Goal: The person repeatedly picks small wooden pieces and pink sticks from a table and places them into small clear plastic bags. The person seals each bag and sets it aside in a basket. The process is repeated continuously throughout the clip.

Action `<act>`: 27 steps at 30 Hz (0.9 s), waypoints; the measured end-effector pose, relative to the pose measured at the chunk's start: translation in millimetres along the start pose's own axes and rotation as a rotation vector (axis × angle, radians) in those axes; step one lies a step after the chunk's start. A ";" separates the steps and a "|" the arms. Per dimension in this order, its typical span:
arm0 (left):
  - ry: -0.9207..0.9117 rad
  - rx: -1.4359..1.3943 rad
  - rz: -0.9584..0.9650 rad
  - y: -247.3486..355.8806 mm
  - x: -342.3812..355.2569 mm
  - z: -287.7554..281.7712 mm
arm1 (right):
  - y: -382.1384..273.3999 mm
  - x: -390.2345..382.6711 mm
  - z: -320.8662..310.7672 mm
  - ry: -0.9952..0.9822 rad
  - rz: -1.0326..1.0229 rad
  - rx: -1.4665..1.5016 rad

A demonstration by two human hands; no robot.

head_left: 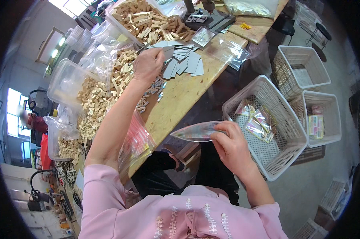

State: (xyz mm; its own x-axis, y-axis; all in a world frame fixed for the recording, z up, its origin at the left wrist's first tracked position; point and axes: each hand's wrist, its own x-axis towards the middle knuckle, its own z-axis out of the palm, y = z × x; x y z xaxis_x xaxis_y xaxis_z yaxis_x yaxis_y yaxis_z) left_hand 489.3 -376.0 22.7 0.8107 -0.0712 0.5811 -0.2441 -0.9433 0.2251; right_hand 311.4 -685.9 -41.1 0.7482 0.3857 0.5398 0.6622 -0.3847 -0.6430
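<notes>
The right hand [231, 145], toward four o'clock, is pinched on the right end of a clear, colour-printed plastic pouch [196, 133] just below centre. Well apart at eleven, the left hand [148, 63] curls beside overlapping grey rectangular cards [184, 63] on the brown wooden counter [184, 93]; whether it grips one cannot be told. Picking up a card seems the step in hand, calling next for separating one cleanly. Pale wooden blocks [94, 89] lie toward ten; a white perforated plastic crate [285, 131] stands at three.
</notes>
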 end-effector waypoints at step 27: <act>-0.316 -0.320 0.141 79.6 -16.3 -25.0 | 22.2 29.8 -10.0 -0.075 0.049 0.050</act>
State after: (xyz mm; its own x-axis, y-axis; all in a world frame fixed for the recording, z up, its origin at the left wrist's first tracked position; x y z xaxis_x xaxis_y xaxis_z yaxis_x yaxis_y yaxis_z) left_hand 443.3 -441.8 50.7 0.8679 -0.3334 0.3681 -0.4751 -0.7735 0.4195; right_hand 348.8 -691.3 -33.8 0.7731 0.4298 0.4664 0.6210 -0.3631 -0.6946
